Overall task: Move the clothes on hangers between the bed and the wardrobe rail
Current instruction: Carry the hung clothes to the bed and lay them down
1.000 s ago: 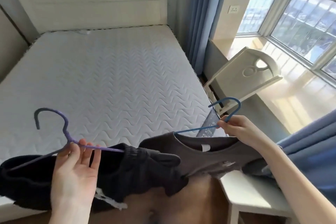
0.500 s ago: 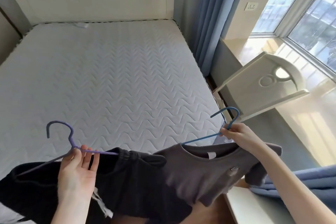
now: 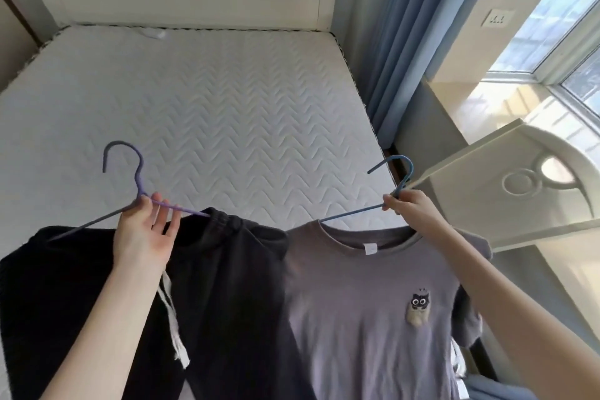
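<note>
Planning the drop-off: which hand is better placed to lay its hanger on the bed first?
Probably left: the left hand holds the purple hanger over the mattress; the right hand holds its blue hanger at the bed's edge by the chair.

On the left hanger (image 3: 139, 180) hang the trousers (image 3: 233, 302), on the right hanger (image 3: 354, 212) the T-shirt (image 3: 367, 318), both before the bed (image 3: 211, 101); a chair (image 3: 519, 191) stands to the right.

No words or numbers can be read anywhere. The small white neck label (image 3: 370, 248) inside the collar of the grey T-shirt (image 3: 357, 328), lower right of centre, is too small to make out. On the shirt's chest sits a cat patch (image 3: 418, 307) — a picture, without letters. A white tag (image 3: 155, 32) at the head of the bed (image 3: 227, 101), upper left, is blurred.
</note>
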